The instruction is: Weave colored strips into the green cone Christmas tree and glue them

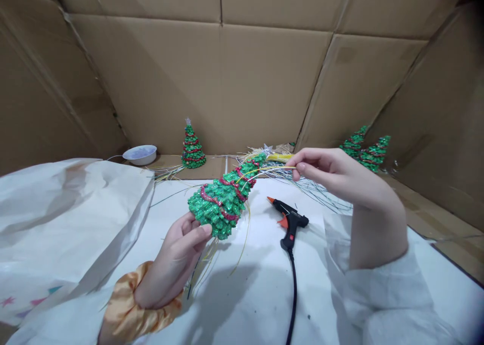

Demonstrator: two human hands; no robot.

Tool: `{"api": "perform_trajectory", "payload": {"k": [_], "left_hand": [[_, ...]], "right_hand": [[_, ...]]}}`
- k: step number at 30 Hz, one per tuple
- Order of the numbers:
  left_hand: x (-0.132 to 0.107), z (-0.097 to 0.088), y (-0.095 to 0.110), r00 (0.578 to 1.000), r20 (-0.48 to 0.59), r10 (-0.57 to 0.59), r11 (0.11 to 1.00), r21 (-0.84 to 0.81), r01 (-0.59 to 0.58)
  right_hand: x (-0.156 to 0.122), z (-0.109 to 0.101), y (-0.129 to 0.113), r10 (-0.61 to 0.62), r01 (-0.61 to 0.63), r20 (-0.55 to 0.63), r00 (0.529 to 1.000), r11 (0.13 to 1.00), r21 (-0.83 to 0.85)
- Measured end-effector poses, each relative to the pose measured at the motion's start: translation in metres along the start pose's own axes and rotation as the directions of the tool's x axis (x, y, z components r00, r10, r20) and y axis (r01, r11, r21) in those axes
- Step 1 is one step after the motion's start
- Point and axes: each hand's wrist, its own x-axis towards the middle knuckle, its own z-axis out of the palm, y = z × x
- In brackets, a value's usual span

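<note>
Decorated tree [223,204] is gripped near its base by the left hand [183,247], mid-view, tip angled toward 1 o'clock. Thin strands [278,167] are pinched between thumb and fingers of the right hand [333,171]. From the tree: glue gun [290,221] is laid at 4 o'clock on the white surface [257,304]; second tree [193,148] is seen at 11; cardboard walls [264,83] are stood behind.

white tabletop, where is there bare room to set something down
Mainly the near white tabletop between the Christmas tree in the left hand and the glue gun's cord, bar small specks. Toward the far edge, loose wires crowd it; white sheeting covers the left.
</note>
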Motion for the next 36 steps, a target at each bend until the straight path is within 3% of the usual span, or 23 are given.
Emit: {"api": "perform_trajectory", "payload": {"k": [7,12,15,23,36], "left_hand": [[-0.003,0.000,-0.002,0.994,0.015,0.105,0.993,0.057,-0.106],[-0.001,-0.002,-0.004,0.996,0.007,0.093,0.994,0.056,-0.093],[0.000,-0.002,-0.004,0.997,-0.007,0.072,0.996,0.060,-0.071],[-0.001,0.002,-0.002,0.999,-0.030,0.041,0.998,0.050,-0.040],[-0.005,0.003,-0.005,0.984,0.047,0.171,0.969,0.172,-0.177]], "right_hand": [[-0.005,-0.010,0.001,0.071,-0.064,-0.196,0.978,0.997,0.042],[-0.010,-0.019,0.006,0.151,-0.088,-0.478,0.866,0.985,0.151],[-0.011,-0.022,0.007,0.187,-0.079,-0.543,0.819,0.973,0.215],[-0.015,-0.019,0.002,0.121,-0.066,-0.308,0.944,0.981,0.184],[-0.012,-0.019,0.000,0.076,-0.072,-0.203,0.976,0.997,0.026]]}}
